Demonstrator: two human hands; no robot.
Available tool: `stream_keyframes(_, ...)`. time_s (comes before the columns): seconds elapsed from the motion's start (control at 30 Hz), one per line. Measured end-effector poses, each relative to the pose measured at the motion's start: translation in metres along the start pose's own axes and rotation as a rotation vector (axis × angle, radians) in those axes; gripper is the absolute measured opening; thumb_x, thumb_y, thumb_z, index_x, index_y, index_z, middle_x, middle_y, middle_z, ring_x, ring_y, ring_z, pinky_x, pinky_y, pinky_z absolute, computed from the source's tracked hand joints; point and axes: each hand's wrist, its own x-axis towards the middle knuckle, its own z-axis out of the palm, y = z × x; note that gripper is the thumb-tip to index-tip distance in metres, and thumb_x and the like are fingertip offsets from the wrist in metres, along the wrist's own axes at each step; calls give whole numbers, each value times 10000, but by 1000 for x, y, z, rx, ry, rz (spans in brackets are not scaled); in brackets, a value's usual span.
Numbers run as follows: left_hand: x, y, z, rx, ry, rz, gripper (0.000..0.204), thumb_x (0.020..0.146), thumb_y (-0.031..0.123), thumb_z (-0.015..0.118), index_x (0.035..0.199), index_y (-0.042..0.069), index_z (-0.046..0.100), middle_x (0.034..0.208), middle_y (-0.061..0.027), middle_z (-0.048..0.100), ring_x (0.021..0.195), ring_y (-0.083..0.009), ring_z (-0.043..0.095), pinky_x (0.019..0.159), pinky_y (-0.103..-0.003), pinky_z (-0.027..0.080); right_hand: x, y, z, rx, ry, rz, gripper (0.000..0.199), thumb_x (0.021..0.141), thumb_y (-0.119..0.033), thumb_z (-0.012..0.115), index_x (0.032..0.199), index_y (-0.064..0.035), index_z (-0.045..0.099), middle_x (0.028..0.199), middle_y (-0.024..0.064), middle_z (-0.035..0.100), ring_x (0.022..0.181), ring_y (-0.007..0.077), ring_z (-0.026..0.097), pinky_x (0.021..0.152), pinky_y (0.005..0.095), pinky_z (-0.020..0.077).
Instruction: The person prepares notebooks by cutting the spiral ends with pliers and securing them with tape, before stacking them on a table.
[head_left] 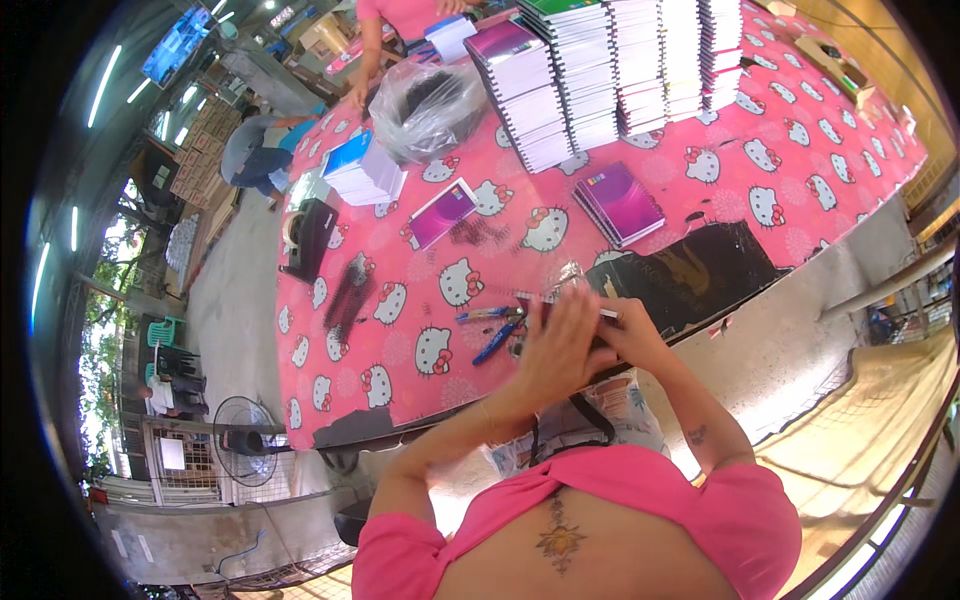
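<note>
At the table's near edge, a thin notebook (pixel 609 315) shows only a white edge and a bit of dark cover between my hands. My right hand (pixel 637 338) grips its right side, fingers bent round it. Across it lies my left hand (pixel 562 345), fingers stretched out and slightly smeared; the surface beneath is hidden. Blue-handled pliers (pixel 492 338) lie on the table beside my left hand. A purple spiral notebook (pixel 620 203) rests farther off to the right, and a purple cover or card (pixel 444 214) lies farther left.
Tall stacks of spiral notebooks (pixel 590 90) stand at the back of the pink patterned table (pixel 400 400). Left of them are a clear plastic bag (pixel 425 115), a blue-topped stack (pixel 362 170) and a black tape dispenser (pixel 310 240). A co-worker's arm (pixel 370 60) reaches in across the table.
</note>
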Motion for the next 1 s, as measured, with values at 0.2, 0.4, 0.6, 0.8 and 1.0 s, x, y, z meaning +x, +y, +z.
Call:
stream_keyframes(0.2, -23, 10, 11, -122, 31, 94, 806, 988, 552, 456, 1481, -77, 354, 1575, -276, 315, 1489, -420, 267, 1172, -651, 73, -3, 5, 0, 30, -7, 83, 328, 884, -36, 655, 1209, 10, 652, 869, 201, 687, 750, 134, 617, 719, 342, 521)
stream_keyframes(0.4, 19, -17, -11, -205, 189, 35, 416, 929, 310, 665, 1259, 64, 602, 1202, -89, 642, 1183, -275, 591, 1173, -634, 142, 0, -14, -7, -104, -31, 40, 325, 868, -60, 706, 1179, 15, 649, 894, 206, 685, 720, 268, 645, 694, 353, 510)
stream_keyframes(0.6, 25, -12, -17, -327, 201, 44, 203, 893, 224, 713, 1062, 117, 678, 986, -22, 682, 1002, -211, 655, 1178, -610, 172, -7, -36, -35, -240, -6, -104, 333, 841, -84, 744, 1159, -10, 681, 988, 183, 705, 785, 308, 670, 715, 353, 514)
stream_keyframes(0.8, 25, -13, -12, -310, 172, 75, 197, 876, 211, 731, 1043, 121, 680, 969, -13, 683, 964, -207, 655, 1176, -585, 196, -7, -29, -58, -13, -28, 27, 224, 891, -106, 726, 1074, 23, 725, 911, 117, 720, 801, 144, 666, 755, 301, 531)
stream_keyframes(1.0, 26, -12, -15, -333, 231, 99, 213, 861, 216, 740, 1032, 109, 672, 965, -17, 679, 950, -213, 651, 1136, -542, 281, 2, -31, -63, -5, -119, 127, 155, 905, -83, 714, 1020, 20, 731, 832, 74, 702, 791, 82, 623, 728, 271, 518)
